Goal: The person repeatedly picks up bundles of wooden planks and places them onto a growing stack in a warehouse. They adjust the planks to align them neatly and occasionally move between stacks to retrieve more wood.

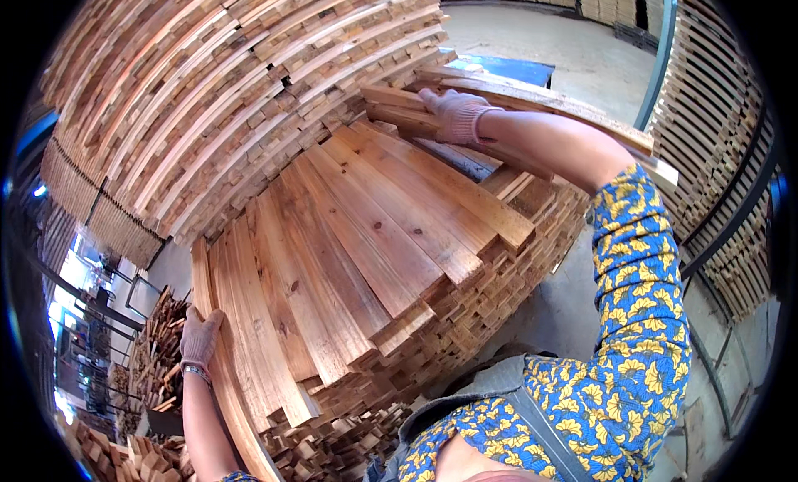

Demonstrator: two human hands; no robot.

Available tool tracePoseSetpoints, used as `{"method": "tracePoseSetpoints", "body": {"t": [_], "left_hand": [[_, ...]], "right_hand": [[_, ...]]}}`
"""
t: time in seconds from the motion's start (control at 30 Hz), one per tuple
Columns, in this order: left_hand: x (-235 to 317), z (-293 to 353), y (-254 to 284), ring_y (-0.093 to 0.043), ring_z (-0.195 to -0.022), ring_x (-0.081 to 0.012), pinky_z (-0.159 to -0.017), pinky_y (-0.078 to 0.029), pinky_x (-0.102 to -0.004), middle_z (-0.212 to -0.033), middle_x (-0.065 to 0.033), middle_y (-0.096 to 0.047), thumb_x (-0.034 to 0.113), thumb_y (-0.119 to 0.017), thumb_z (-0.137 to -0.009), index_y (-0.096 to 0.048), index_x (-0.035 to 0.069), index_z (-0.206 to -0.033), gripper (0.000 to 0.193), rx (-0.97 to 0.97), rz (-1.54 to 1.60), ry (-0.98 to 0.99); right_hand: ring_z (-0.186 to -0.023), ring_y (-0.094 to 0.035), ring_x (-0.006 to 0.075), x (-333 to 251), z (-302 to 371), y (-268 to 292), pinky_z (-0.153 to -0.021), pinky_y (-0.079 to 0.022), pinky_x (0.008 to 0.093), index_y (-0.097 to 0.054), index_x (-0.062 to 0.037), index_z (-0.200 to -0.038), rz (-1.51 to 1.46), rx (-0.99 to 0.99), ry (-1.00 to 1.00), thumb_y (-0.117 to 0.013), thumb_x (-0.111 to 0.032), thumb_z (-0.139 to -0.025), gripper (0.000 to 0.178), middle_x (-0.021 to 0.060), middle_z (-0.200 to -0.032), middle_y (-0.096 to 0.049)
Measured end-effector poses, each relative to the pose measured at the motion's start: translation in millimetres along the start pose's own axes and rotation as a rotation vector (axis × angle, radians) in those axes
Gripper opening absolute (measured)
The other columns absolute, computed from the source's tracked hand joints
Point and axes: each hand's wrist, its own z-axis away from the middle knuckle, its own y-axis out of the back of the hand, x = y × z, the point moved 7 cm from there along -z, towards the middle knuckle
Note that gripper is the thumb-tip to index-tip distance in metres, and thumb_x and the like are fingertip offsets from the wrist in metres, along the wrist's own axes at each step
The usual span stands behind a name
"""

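As a heap of wood scraps [158, 357] lies to the left of the gloved fingers, a worker's left hand [199, 336] rests against the leftmost long plank [238, 415]; whether its fingers clamp the wood cannot be told. Right of those fingers, knotty planks [349, 232] lie side by side atop a layered timber stack [465, 316], a taller wall of lumber [249, 91] rising beyond. At the stack's far right edge, the right hand [459, 118] has its fingers clamped on narrow boards [392, 95], with a blue surface [511, 69] beyond the knuckles. The step appears to be handling the top layer's outer pieces; the next move likely calls for a firm right grip and a steady left.
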Motion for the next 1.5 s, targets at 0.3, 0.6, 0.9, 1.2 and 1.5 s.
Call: {"method": "tracePoseSetpoints", "body": {"t": [0.3,0.6,0.9,1.2,1.5], "left_hand": [[-5,-3,-6,-0.061,-0.107,-0.0379,-0.092,-0.045,-0.0412,-0.113,-0.0259,-0.063,0.04,-0.062,-0.083,-0.051,-0.003,-0.124,0.06,-0.02,0.055,-0.018],[13,-2,-5,-0.063,-0.097,-0.0341,-0.086,-0.047,-0.0405,-0.105,-0.0235,-0.065,0.034,-0.066,-0.082,-0.052,-0.004,-0.113,0.05,-0.009,0.072,-0.032],[10,2,2,-0.062,-0.107,-0.0384,-0.091,-0.047,-0.0427,-0.113,-0.0261,-0.064,0.04,-0.066,-0.079,-0.05,-0.001,-0.125,0.063,0.031,-0.034,0.055],[-9,0,-5,-0.062,-0.108,-0.0375,-0.091,-0.045,-0.0433,-0.112,-0.0256,-0.064,0.042,-0.065,-0.078,-0.053,0.0,-0.116,0.058,-0.006,0.014,0.075],[-2,2,-1,-0.063,-0.104,-0.0383,-0.088,-0.049,-0.0419,-0.111,-0.0256,-0.064,0.042,-0.069,-0.081,-0.049,-0.004,-0.125,0.066,0.001,-0.011,0.062]], "right_hand": [[-0.107,-0.058,0.0313,-2,9,150,-0.092,-0.047,0.0391,-0.04,-0.0069,-0.137,-0.37,0.498,0.239,-0.064,-0.032,-0.086,0.062,0.0206,-0.119,-0.057],[-0.102,-0.059,0.0204,-2,80,255,-0.087,-0.047,0.0333,-0.045,-0.004,-0.131,-0.704,1.099,0.477,-0.066,-0.026,-0.088,0.053,0.0134,-0.11,-0.062],[-0.123,-0.051,0.0385,61,-2,50,-0.107,-0.037,0.0409,-0.011,-0.0014,-0.15,-0.769,0.904,0.135,-0.071,-0.031,-0.084,0.094,0.0305,-0.13,-0.051],[-0.093,-0.067,0.0335,-4,58,163,-0.078,-0.056,0.0423,-0.04,-0.0014,-0.128,-0.076,0.477,-0.051,-0.058,-0.033,-0.09,0.053,0.0249,-0.106,-0.064],[-0.113,-0.06,0.0356,42,33,-2,-0.093,-0.048,0.0442,-0.037,0.0104,-0.135,0.144,-0.141,-0.112,-0.057,-0.031,-0.085,0.068,0.0272,-0.124,-0.057]]}}
